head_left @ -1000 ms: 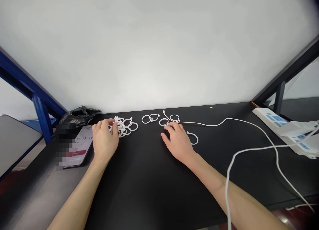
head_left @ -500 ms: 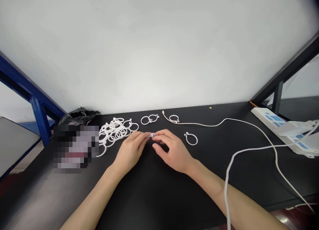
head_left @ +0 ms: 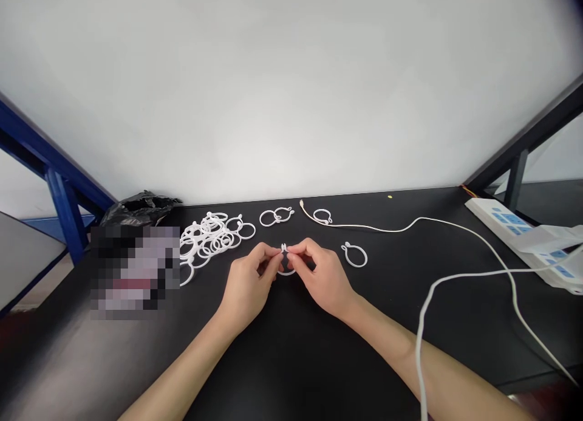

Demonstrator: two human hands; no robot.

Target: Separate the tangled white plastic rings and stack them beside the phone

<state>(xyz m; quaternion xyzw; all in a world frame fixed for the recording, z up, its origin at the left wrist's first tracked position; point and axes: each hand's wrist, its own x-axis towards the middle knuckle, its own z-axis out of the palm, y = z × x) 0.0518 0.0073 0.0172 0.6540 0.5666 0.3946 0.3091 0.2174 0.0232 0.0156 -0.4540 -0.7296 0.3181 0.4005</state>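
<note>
Between my hands is a white curtain ring (head_left: 286,273), its small clasp end standing up at the fingertips and its loop hanging toward me. My left hand (head_left: 250,281) pinches one side of the clasp between thumb and forefinger. On the other side, my right hand (head_left: 322,276) grips it the same way. The fingers hide part of the loop. To the left lies a heap of similar white rings (head_left: 212,237). Two rings (head_left: 268,218) overlap behind my hands. One single ring (head_left: 355,256) rests right of my right hand, and another ring (head_left: 322,216) lies farther back.
A thin white cable (head_left: 387,230) runs across the black table (head_left: 291,360), and a thicker white cord (head_left: 423,324) loops over by my right forearm. A white power strip (head_left: 514,226) sits at the right. Black plastic bag (head_left: 141,207) and a blurred-out item (head_left: 141,269) lie at the left.
My fingers have turned the ring, so its clasp now points up and its loop shows below. My right thumb has closed in against it. The view has shifted slightly.
</note>
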